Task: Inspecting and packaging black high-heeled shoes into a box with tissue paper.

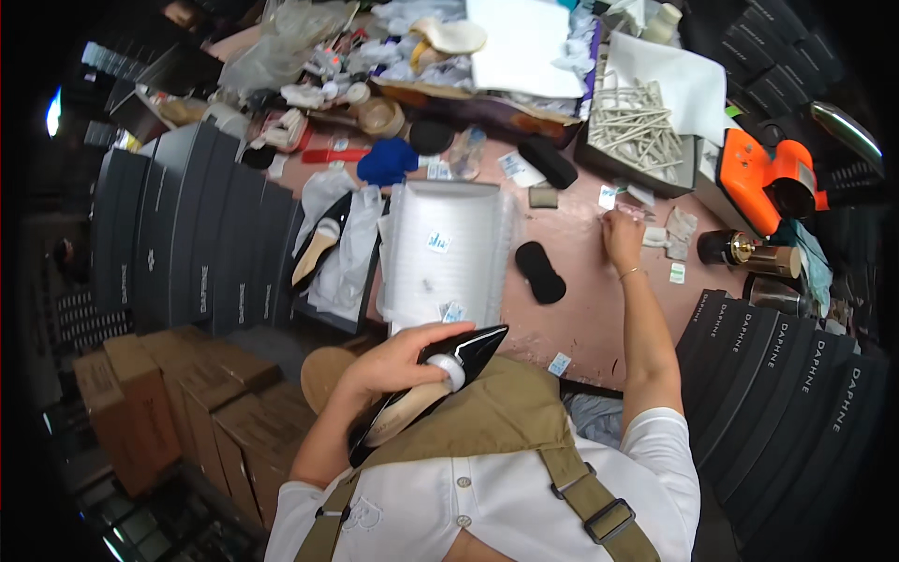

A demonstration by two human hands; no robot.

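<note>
My left hand (398, 361) grips a glossy black pointed shoe (426, 384) with a tan insole, held against my olive apron near my chest. A white round pad sits inside the shoe by my fingers. My right hand (622, 234) reaches out over the pinkish table (581, 309), its fingers pinched on a small clear item by white paper slips (676, 273); what it pinches is too small to make out. A clear plastic bag with small stickers (448, 253) lies between my hands. A second black shoe (318, 245) rests in white wrapping to the left.
Black shoe boxes (187, 244) stand in rows left and right (796, 393). Brown cartons (178, 403) sit lower left. An orange tool (758, 173), a box of white sticks (637, 122), black oval pads (541, 272), a blue cloth (386, 161) and clutter fill the table's back.
</note>
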